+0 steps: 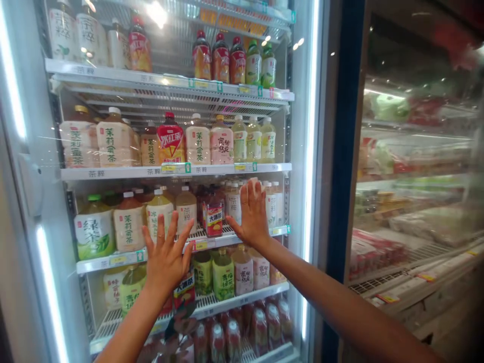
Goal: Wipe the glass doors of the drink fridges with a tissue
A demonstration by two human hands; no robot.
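Note:
My left hand [168, 257] has its fingers spread wide, palm toward the glass door of a lit drinks cooler. Behind it in the view stand a bottle with a pale label [159, 209] and a tea bottle with a white cap [186, 204]. Higher and to the right, my right hand [252, 214] is stretched out flat against or close to the glass, thumb apart from the fingers. A small whitish patch [255, 184] shows at its fingertips; I cannot tell whether it is a cloth or something behind the glass. A dark red bottle [213, 214] stands between the hands.
Wire shelves with white price rails [181, 171] hold rows of bottled drinks. A bright light strip [312, 151] runs down the cooler's right side, beside a dark blue post [339, 151]. Farther right, a second refrigerated case [412, 252] holds packaged goods. Lights reflect in the glass.

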